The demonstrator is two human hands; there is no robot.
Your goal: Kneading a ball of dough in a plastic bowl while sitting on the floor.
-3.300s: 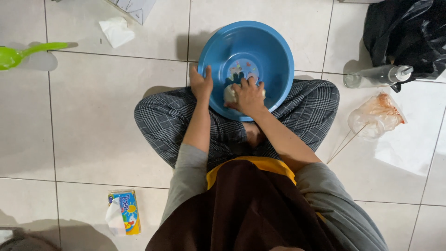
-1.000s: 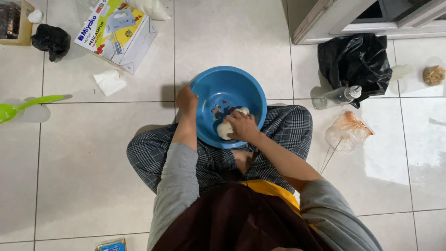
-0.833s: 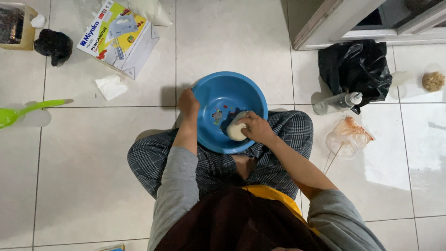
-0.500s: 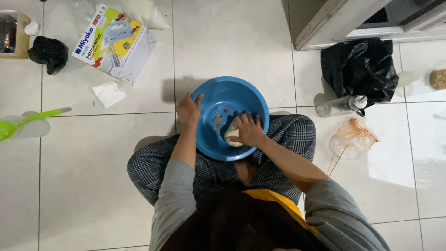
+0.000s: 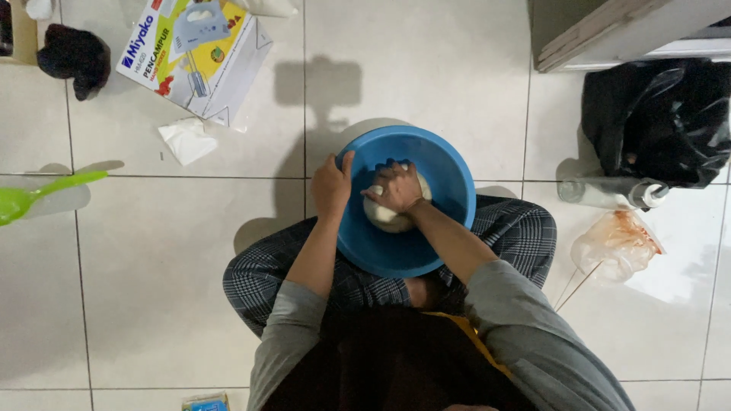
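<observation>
On a pale tiled floor (image 5: 152,266), the left hand (image 5: 332,186) grips the round blue plastic bowl's (image 5: 449,183) rim to steady it while the right hand (image 5: 396,188), fingers seemingly curled, presses a pale dough lump (image 5: 383,217).

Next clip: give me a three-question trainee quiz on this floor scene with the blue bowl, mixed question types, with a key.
1. True or false: the left hand grips the rim of the blue bowl.
2. What does the right hand press on inside the bowl?
A. a pale lump of dough
B. a green spoon
C. a black bag
3. Fill in: the green spoon lies on the tiled floor at the picture's ____ edge.

Key:
1. True.
2. A.
3. Left.
</observation>
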